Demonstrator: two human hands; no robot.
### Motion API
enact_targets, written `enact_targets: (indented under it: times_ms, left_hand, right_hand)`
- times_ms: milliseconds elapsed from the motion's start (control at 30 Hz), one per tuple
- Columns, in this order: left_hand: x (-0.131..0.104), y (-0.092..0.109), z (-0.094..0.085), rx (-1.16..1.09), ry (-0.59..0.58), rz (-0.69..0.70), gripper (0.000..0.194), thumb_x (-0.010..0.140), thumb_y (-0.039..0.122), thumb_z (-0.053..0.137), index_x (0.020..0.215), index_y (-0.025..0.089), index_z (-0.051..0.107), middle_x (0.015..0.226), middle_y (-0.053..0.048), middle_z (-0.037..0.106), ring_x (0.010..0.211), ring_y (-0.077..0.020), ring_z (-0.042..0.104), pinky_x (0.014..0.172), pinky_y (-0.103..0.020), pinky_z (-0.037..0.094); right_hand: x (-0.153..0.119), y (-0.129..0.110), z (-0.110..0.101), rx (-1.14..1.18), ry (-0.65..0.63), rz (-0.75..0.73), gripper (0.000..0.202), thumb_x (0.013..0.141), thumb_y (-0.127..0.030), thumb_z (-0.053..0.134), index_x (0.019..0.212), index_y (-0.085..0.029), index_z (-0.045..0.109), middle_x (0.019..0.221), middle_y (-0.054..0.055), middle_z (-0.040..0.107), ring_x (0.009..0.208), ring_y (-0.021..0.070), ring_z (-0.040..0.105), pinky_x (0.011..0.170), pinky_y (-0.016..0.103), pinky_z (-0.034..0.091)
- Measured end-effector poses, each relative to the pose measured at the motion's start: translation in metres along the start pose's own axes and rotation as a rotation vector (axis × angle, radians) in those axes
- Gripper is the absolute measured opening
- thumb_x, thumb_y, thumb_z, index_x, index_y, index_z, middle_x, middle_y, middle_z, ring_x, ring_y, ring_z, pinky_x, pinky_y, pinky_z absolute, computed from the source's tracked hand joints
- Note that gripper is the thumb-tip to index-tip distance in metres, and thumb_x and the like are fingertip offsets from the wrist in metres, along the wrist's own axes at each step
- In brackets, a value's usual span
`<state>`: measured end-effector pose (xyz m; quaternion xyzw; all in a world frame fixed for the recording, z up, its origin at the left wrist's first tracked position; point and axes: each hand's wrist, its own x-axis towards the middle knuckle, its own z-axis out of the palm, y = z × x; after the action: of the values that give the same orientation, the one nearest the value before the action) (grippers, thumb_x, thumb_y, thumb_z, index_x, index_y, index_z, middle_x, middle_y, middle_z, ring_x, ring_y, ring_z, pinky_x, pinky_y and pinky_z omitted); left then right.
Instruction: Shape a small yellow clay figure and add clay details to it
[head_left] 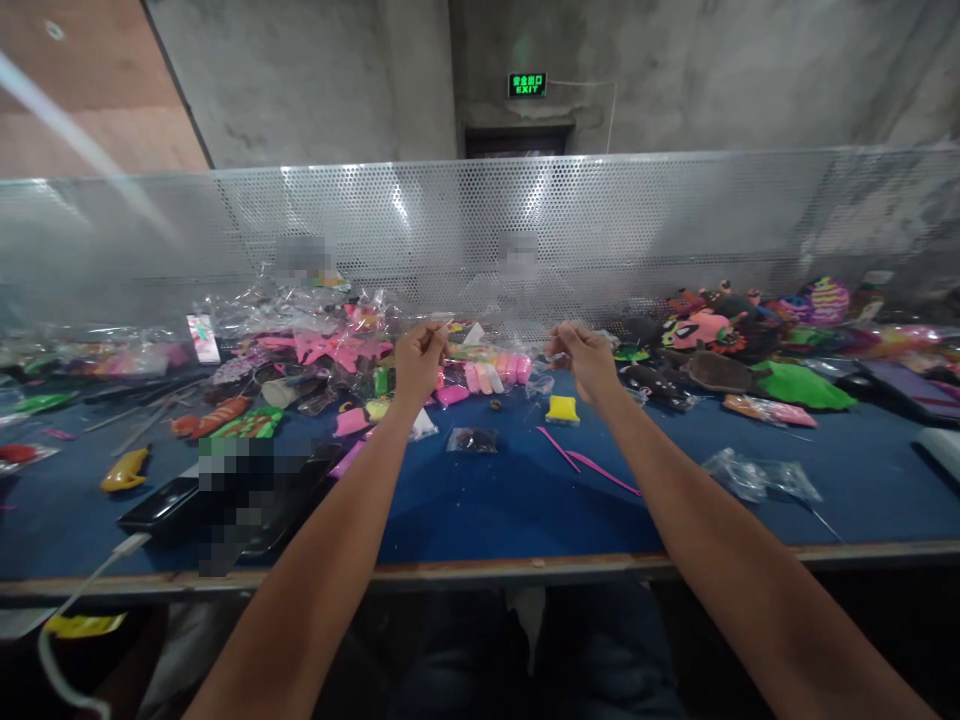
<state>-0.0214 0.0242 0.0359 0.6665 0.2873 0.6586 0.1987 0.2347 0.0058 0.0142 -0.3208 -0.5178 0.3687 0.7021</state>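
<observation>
Both arms reach out over the blue table. My left hand (421, 360) is closed in a pinch, with a small pale tip showing at its fingers that I cannot identify. Across a gap, my right hand (585, 358) also pinches; something thin and clear may be at its fingertips, too faint to name. Just below the right hand lies a yellow packet (562, 408). A clear packet with dark contents (472, 440) rests between the forearms. Two thin pink plastic sticks (604, 472) lie beside the right forearm. Beyond the hands are wrapped pink pieces (499, 374).
A perforated metal screen (517, 200) stands behind the table. Clear bags and pink pieces (337, 345) pile up at left. A black device (169, 500) with a white cable lies front left. Dark figures and a green piece (802, 385) fill the right; crumpled clear bags (761, 475) lie nearer.
</observation>
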Motion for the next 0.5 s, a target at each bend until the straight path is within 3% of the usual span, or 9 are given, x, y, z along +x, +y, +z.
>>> enact_targets:
  times_ms: [133,233,367,500]
  left_hand:
    - [-0.001,-0.005,0.004,-0.064,-0.025,-0.122,0.021,0.086,0.040,0.061,0.082,0.020,0.063,0.050,0.007,0.039,0.042,-0.0061,0.032,0.042,-0.020,0.025]
    - [-0.004,-0.005,0.007,-0.105,-0.072,-0.198,0.025,0.086,0.044,0.062,0.082,0.020,0.062,0.049,0.008,0.031,0.040,-0.0057,0.026,0.041,-0.020,0.019]
    - [-0.008,-0.002,0.010,-0.082,-0.129,-0.231,0.022,0.086,0.040,0.062,0.083,0.019,0.063,0.048,0.008,0.034,0.040,-0.0057,0.027,0.041,-0.020,0.022]
    - [-0.009,-0.005,0.011,-0.037,-0.183,-0.232,0.019,0.086,0.037,0.060,0.082,0.019,0.064,0.049,0.006,0.041,0.040,-0.0068,0.033,0.043,-0.020,0.026]
  right_hand:
    - [0.000,0.002,0.005,-0.100,0.089,-0.151,0.040,0.073,-0.060,0.072,0.075,-0.021,0.065,0.062,-0.002,0.055,0.053,0.0101,0.051,0.048,0.023,0.047]
    - [-0.002,0.000,0.007,-0.139,0.103,-0.192,0.035,0.079,-0.053,0.067,0.097,-0.023,0.066,0.063,-0.003,0.057,0.049,0.0104,0.051,0.046,0.024,0.046]
    - [-0.009,-0.001,0.007,-0.288,0.033,-0.200,0.041,0.086,-0.040,0.059,0.125,-0.027,0.058,0.067,-0.005,0.062,0.041,0.0093,0.044,0.042,0.023,0.040]
    - [-0.013,0.001,0.007,-0.560,-0.065,-0.294,0.040,0.086,-0.029,0.055,0.126,-0.029,0.062,0.072,-0.002,0.065,0.056,0.0135,0.053,0.061,0.027,0.048]
